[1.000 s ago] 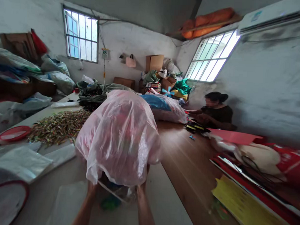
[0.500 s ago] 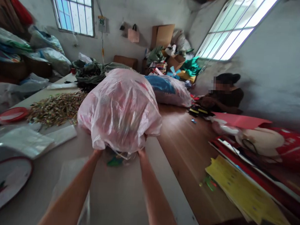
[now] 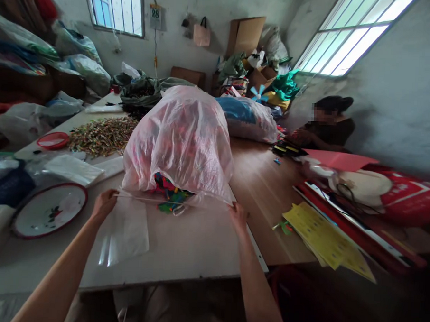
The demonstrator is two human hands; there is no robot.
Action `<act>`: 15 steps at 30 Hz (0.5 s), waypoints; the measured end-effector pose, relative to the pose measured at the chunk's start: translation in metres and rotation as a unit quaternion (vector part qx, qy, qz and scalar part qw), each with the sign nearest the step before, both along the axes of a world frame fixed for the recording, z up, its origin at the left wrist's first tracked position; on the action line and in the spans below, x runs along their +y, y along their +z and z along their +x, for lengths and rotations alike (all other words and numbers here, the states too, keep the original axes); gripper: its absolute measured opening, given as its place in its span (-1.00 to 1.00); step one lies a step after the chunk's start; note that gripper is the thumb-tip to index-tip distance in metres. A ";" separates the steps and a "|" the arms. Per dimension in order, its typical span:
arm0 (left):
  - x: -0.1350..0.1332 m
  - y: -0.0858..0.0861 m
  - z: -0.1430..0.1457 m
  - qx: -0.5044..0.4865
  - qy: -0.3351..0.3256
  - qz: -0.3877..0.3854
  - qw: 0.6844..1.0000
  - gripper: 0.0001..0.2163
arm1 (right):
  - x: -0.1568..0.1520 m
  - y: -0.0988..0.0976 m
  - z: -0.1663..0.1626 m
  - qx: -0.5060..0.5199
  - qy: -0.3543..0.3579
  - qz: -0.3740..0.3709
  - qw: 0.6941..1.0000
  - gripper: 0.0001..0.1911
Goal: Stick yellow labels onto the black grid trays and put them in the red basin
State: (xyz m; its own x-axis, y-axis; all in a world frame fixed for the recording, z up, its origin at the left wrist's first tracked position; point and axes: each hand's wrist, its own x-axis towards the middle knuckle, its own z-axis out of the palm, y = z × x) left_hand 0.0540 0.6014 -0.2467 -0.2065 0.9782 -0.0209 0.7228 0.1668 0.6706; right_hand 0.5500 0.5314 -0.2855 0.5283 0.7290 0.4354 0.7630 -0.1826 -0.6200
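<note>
A large, pinkish translucent plastic bag [image 3: 182, 136] bulges on the table in front of me, its mouth facing my body. My left hand [image 3: 105, 203] pinches the left corner of the bag's rim. At the right corner, my right hand [image 3: 238, 214] is closed on the rim too, so the edge is stretched wide between them. Small colourful pieces [image 3: 172, 199], green, red and blue, show at the opening and lie partly on the table. A flat clear plastic bag [image 3: 129, 233] rests beside my left forearm.
On the left are a heap of small multicoloured pieces [image 3: 98, 134], a red-rimmed tray [image 3: 52, 211] and a red round dish [image 3: 53, 140]. Yellow sheets [image 3: 317, 232] lie at the right. A co-worker [image 3: 330, 121] sits at the far right, near a stuffed sack [image 3: 248, 119].
My hands have moved apart, from close together under the bag to the two ends of its rim. The mouth is now spread wide and more colourful pieces show.
</note>
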 end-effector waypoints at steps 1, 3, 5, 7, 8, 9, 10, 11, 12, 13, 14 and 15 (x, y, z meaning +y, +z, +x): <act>-0.012 0.003 -0.005 0.008 0.001 0.002 1.000 -0.79 | -0.005 0.007 -0.003 -0.015 0.009 -0.007 1.000 -0.57; -0.043 0.004 -0.012 0.022 -0.013 0.008 1.000 -0.81 | -0.015 0.022 -0.021 -0.073 0.021 -0.001 0.997 -0.45; -0.082 0.003 -0.014 0.015 -0.059 0.008 0.998 -0.80 | -0.026 0.039 -0.050 -0.160 0.055 0.023 0.985 -0.40; -0.123 0.004 -0.016 -0.031 -0.120 -0.012 0.992 -0.73 | -0.035 0.056 -0.085 -0.226 0.127 0.040 0.965 -0.48; -0.142 0.007 -0.017 -0.065 -0.139 -0.029 0.988 -0.67 | -0.038 0.065 -0.104 -0.241 0.176 0.041 0.954 -0.51; -0.160 0.011 -0.020 -0.096 -0.145 -0.053 0.983 -0.62 | -0.041 0.071 -0.124 -0.247 0.232 0.037 0.940 -0.53; -0.177 0.017 -0.023 -0.118 -0.146 -0.081 0.979 -0.57 | -0.042 0.076 -0.144 -0.245 0.293 0.028 0.924 -0.52; -0.191 0.023 -0.028 -0.133 -0.147 -0.111 0.974 -0.55 | -0.044 0.078 -0.163 -0.236 0.359 0.015 0.903 -0.48; -0.203 0.030 -0.035 -0.142 -0.154 -0.141 0.968 -0.54 | -0.045 0.077 -0.182 -0.224 0.430 -0.001 0.874 -0.45; -0.214 0.036 -0.043 -0.151 -0.173 -0.169 0.958 -0.55 | -0.047 0.072 -0.198 -0.211 0.500 -0.017 0.840 -0.43; -0.223 0.042 -0.053 -0.163 -0.200 -0.189 0.947 -0.57 | -0.049 0.065 -0.211 -0.197 0.557 -0.035 0.806 -0.46; -0.230 0.047 -0.065 -0.176 -0.223 -0.190 0.940 -0.60 | -0.053 0.054 -0.219 -0.183 0.593 -0.051 0.782 -0.52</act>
State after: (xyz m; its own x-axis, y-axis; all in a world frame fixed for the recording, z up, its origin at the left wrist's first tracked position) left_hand -0.0106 0.3709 -0.1995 0.3076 0.8743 -0.3755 0.5227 0.1745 0.8345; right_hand 0.3309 0.4779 -0.2312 -0.6926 0.6526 0.3073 0.5565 0.7545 -0.3480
